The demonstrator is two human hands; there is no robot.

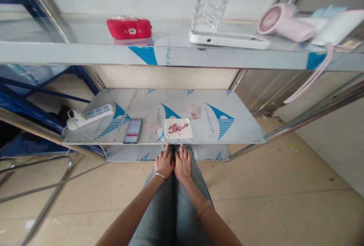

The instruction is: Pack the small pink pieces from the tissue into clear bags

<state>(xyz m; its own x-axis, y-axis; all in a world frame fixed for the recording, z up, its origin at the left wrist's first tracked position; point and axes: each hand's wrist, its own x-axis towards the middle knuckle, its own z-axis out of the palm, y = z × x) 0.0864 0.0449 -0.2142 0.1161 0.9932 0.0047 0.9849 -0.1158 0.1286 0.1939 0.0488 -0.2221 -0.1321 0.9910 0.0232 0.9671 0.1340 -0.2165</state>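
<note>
My left hand (pixel 164 164) lies flat on my jeans, fingers stretched out, with a silver bangle at the wrist. Beside it my right hand (pixel 182 162) rests open on the other thigh. Neither holds anything. Just beyond the fingertips, on the lower metal shelf (pixel 241 124), a white tissue (pixel 187 132) bears a small heap of red and pink beads (pixel 176 127). To its left lie a clear plastic bag (pixel 152 122) and a phone (pixel 133 131) with a blurred screen. Behind it, slightly right, is another small clear bag (pixel 194 111) with reddish bits inside.
A white power strip (pixel 91 117) with a trailing cord sits at the shelf's left. The upper shelf (pixel 93 53) carries a red case (pixel 129 29), a clear bottle (pixel 212 3), a white-edged phone (pixel 230 40) and a pink handheld fan (pixel 284 22). A strap (pixel 311 79) hangs over its edge.
</note>
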